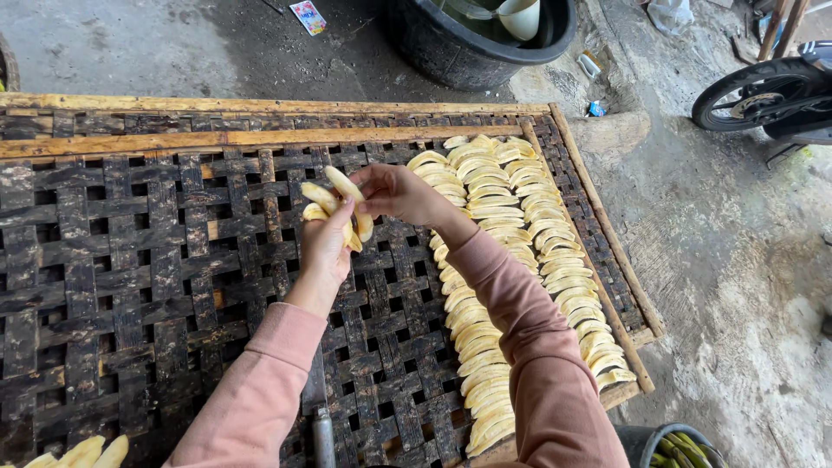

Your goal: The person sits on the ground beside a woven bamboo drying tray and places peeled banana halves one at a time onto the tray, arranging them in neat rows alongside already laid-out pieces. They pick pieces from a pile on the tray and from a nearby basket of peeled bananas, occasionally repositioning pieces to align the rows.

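My left hand (328,244) holds a small stack of pale yellow banana slices (314,209) above a dark woven bamboo rack (130,260). My right hand (394,191) pinches the top slice (345,185) of that stack. Both arms wear pink sleeves. Rows of sliced banana (511,234) lie overlapped along the rack's right side, in three columns running from far to near. A few more slices (82,452) rest at the near left corner.
A metal knife handle (322,433) lies on the rack near me. A black tub (485,39) with a pale scoop stands beyond the rack. A motorbike wheel (763,91) is at the far right. A bucket of green bananas (680,446) sits at the lower right.
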### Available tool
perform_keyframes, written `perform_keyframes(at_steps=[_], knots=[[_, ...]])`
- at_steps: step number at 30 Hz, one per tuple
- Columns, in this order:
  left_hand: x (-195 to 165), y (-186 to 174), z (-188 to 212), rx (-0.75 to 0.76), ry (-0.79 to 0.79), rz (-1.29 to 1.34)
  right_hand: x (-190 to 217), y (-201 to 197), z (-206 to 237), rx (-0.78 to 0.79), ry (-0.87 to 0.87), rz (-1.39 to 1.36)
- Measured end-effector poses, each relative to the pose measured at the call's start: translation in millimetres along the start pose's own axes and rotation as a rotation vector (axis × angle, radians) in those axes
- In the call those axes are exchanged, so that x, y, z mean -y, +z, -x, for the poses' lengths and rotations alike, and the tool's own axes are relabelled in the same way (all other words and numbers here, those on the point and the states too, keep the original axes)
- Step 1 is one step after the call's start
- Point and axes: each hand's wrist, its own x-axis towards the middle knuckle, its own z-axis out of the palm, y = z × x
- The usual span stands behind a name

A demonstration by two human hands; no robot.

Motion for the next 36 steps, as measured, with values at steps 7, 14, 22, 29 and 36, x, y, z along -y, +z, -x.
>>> perform_keyframes(at_steps=[7, 14, 22, 29, 36], knots=[[-5.2, -9.2, 8.1, 0.048, -0.041, -0.148, 12.8, 18.0, -5.9, -0.156, -0.125, 0.73], [-1.7, -34.5, 4.2, 0.328, -0.154, -0.082, 11.9, 8.8, -17.0, -0.043, -0.031, 0.79], [-3.6, -40.9, -8.9, 0.006, -0.074, 0.012, -4.7, -87.9, -23.7, -0.06, 0.16, 0.207], [-2.4, -54.5, -14.4, -0.042, -0.004, 0.119, -67.0, -155.1, -34.9, -0.322, 0.055, 0.497], [-3.0, -46.9, -14.5, -0.051, -0.026, 0.08, -90.1, -167.3, -20.0, -0.508, 0.172, 0.631]])
